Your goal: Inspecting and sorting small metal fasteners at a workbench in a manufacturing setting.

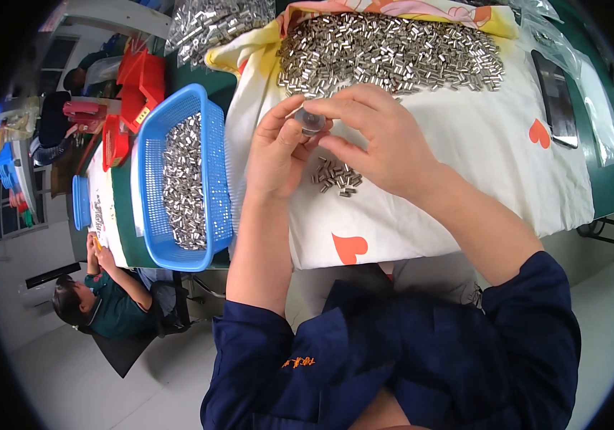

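My left hand [276,154] is closed round a small round grey metal piece [310,122], its thumb and fingers along the left side. From the right, my right hand [386,136] reaches to the same piece. Its index fingertip rests at the upper edge and its thumb is just below, so the fingers curl about the piece. Part of the piece is hidden by my fingers. Under my hands lies a small group of short metal cylinders [338,179] on a white cloth [464,165] with orange hearts. Beyond them spreads a large pile of similar cylinders [393,54].
On the left stands a blue plastic basket [211,179] holding many metal cylinders. Red bins [140,79] are farther left. Clear bags of metal parts [217,29] lie at the back. A dark phone [556,100] is at the right. Another person [117,308] sits at the left.
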### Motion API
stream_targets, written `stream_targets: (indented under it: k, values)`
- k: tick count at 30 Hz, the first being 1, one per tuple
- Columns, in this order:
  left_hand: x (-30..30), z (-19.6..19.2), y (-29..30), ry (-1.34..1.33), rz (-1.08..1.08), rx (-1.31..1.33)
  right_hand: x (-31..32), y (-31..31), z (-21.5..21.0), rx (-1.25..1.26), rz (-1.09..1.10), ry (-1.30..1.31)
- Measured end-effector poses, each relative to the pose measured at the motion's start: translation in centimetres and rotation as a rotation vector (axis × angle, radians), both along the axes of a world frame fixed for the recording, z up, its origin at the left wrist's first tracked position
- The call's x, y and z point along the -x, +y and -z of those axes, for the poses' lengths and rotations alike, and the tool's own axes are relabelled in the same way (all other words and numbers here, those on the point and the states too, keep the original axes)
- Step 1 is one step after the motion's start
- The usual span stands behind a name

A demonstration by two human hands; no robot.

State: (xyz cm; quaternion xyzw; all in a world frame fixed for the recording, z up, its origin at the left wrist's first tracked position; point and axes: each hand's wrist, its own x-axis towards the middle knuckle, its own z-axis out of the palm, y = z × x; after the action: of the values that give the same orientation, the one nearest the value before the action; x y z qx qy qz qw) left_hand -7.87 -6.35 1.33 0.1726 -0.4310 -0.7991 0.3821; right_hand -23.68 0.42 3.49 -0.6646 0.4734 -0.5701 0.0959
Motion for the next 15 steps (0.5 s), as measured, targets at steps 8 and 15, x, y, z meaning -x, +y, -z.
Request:
stream_targets:
  k: [8, 15]
  values:
    - [1.8, -2.9, 1.1, -0.029, -0.077, 0.090, 1.0, 0.4, -1.4, 0.160, 0.064, -0.007]
    - [2.8, -6.8, 4.8, -0.370, -0.310, 0.362, 1.1, 2.2, -3.7, -0.101, -0.064, -0.284]
